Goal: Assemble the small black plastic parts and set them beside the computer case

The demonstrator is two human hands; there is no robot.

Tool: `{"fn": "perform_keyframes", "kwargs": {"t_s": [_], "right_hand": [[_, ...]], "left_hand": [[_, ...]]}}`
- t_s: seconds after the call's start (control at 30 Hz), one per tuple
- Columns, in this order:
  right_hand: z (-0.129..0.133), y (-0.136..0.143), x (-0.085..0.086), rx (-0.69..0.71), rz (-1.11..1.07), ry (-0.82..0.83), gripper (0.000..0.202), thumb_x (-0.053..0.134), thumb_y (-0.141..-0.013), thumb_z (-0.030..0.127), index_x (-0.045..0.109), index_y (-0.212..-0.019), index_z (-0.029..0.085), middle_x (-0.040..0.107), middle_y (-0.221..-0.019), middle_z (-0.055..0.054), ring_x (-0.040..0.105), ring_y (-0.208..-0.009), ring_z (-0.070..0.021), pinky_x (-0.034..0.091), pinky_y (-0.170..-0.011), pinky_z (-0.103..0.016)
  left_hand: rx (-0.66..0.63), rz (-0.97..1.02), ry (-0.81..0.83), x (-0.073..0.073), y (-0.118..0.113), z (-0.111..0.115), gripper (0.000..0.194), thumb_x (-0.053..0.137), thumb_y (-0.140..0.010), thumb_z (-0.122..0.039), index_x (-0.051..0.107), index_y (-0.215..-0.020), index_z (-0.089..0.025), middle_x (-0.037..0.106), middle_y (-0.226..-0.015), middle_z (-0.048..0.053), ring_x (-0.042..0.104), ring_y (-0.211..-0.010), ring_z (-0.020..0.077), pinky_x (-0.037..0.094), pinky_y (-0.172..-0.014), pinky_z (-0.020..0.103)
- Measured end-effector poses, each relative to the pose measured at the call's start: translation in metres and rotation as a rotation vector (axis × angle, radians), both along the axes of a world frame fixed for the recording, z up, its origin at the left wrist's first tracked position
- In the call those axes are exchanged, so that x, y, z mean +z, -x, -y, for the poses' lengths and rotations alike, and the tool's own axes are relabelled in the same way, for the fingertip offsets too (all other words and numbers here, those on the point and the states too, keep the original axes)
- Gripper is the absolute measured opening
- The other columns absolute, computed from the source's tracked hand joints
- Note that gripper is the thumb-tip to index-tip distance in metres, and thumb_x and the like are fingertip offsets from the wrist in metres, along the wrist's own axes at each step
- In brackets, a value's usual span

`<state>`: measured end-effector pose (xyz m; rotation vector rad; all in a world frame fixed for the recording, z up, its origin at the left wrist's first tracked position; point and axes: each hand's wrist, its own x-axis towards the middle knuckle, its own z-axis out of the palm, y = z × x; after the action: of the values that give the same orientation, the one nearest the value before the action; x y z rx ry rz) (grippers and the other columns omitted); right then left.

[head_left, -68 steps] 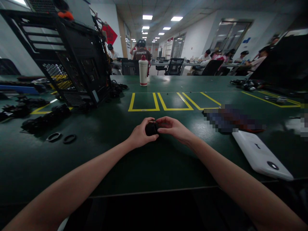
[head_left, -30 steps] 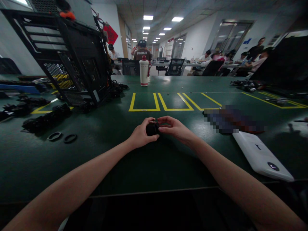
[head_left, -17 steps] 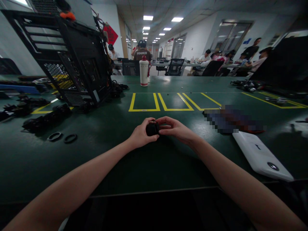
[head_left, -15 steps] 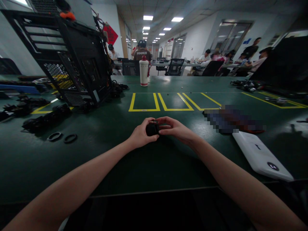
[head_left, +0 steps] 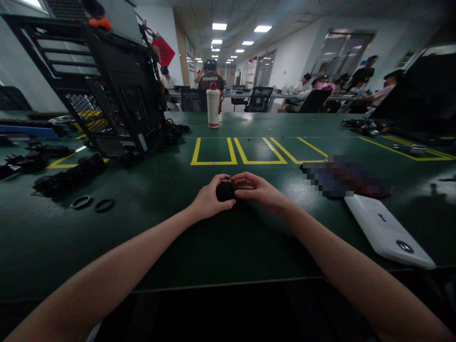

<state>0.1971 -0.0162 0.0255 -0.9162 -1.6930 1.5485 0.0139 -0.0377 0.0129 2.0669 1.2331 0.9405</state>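
Note:
A small black rounded part (head_left: 224, 191) is held between my two hands, just above the green table; its exact kind is not clear. My left hand (head_left: 209, 199) wraps its fingers and thumb around the part from the left. From the other side, my right hand (head_left: 257, 188) pinches the part's right end with thumb and fingertips. Two black rings (head_left: 104, 205) lie on the table to the left of my hands, the farther-left one with an angular rim.
Left stands an open black computer case (head_left: 117, 95) with black cables (head_left: 71, 175) before it. A white bottle (head_left: 213, 108) stands farther back, behind yellow tape outlines (head_left: 213, 163). A white power bank-like device (head_left: 388, 230) lies right, below a blurred-out object (head_left: 349, 175).
The fingers of my right hand have shifted slightly against the black part. My left hand stays where it was.

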Motion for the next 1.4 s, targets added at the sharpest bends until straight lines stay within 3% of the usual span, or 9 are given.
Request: {"fn": "perform_keyframes", "kwargs": {"t_s": [0.17,0.4,0.57,0.7,0.87,1.07,1.23,1.4], "right_hand": [[-0.0014,0.0003,-0.0007,-0.019,-0.004,0.001,0.044,0.067,-0.062,0.021,0.051,-0.104,0.022,0.053,-0.103,-0.005,0.054,-0.093,-0.0162,0.042,-0.084,-0.036],[0.0005,0.0009,0.0040,0.031,-0.039,-0.016,0.034,0.067,-0.060,0.015,0.056,-0.092,0.019,0.055,-0.105,-0.003,0.053,-0.098,-0.0170,0.041,-0.087,-0.036],[0.0019,0.0043,0.0037,-0.031,-0.058,-0.018,0.026,0.063,-0.065,0.020,0.057,-0.091,0.019,0.057,-0.097,-0.003,0.054,-0.093,-0.0153,0.039,-0.088,-0.035],[0.0019,0.0054,0.0024,-0.086,-0.047,0.018,0.040,0.067,-0.061,0.019,0.054,-0.098,0.020,0.055,-0.101,-0.005,0.052,-0.096,-0.0161,0.040,-0.088,-0.036],[0.0022,0.0015,0.0038,-0.030,0.028,0.131,0.033,0.065,-0.065,0.027,0.053,-0.095,0.020,0.054,-0.099,-0.005,0.056,-0.086,-0.0159,0.045,-0.082,-0.038],[0.0022,0.0011,0.0033,-0.005,-0.011,-0.032,0.029,0.065,-0.064,0.023,0.055,-0.091,0.021,0.056,-0.096,-0.003,0.054,-0.089,-0.0147,0.043,-0.081,-0.033],[0.0018,0.0053,0.0017,-0.043,-0.063,-0.045,0.023,0.063,-0.066,0.022,0.056,-0.088,0.020,0.057,-0.094,-0.002,0.054,-0.089,-0.0140,0.042,-0.084,-0.033],[0.0029,0.0066,0.0033,-0.112,0.043,0.093,0.034,0.064,-0.066,0.029,0.052,-0.098,0.021,0.053,-0.100,-0.006,0.054,-0.089,-0.0161,0.046,-0.080,-0.036]], "left_hand": [[-0.018,0.000,-0.005,-0.0001,0.0000,-0.0004,0.061,0.062,-0.063,-0.034,0.035,-0.117,-0.022,0.053,-0.112,0.007,0.053,-0.100,0.0219,0.041,-0.087,0.038],[-0.018,0.008,0.003,-0.0004,0.0002,0.0002,0.062,0.063,-0.062,-0.034,0.035,-0.116,-0.022,0.052,-0.112,0.007,0.053,-0.100,0.0227,0.041,-0.086,0.039],[-0.018,0.015,0.006,0.0020,-0.0006,0.0017,0.061,0.063,-0.062,-0.033,0.035,-0.116,-0.022,0.052,-0.112,0.007,0.052,-0.101,0.0226,0.041,-0.086,0.039],[-0.029,0.005,0.033,0.0054,-0.0003,0.0033,0.060,0.061,-0.064,-0.034,0.035,-0.116,-0.021,0.051,-0.113,0.008,0.052,-0.102,0.0235,0.041,-0.087,0.040],[-0.019,0.021,0.015,0.0020,0.0000,0.0014,0.061,0.061,-0.063,-0.033,0.035,-0.117,-0.022,0.052,-0.112,0.007,0.052,-0.100,0.0224,0.041,-0.086,0.038],[-0.018,0.023,0.002,0.0002,-0.0009,0.0007,0.061,0.062,-0.063,-0.033,0.035,-0.116,-0.021,0.053,-0.111,0.007,0.052,-0.100,0.0218,0.041,-0.087,0.038],[-0.033,0.021,0.024,0.0027,-0.0009,0.0022,0.061,0.062,-0.062,-0.032,0.036,-0.116,-0.022,0.053,-0.111,0.007,0.053,-0.100,0.0222,0.042,-0.086,0.038],[-0.034,0.037,0.014,0.0016,-0.0006,0.0012,0.060,0.062,-0.063,-0.031,0.036,-0.116,-0.022,0.053,-0.112,0.006,0.052,-0.101,0.0216,0.041,-0.088,0.037]]}}
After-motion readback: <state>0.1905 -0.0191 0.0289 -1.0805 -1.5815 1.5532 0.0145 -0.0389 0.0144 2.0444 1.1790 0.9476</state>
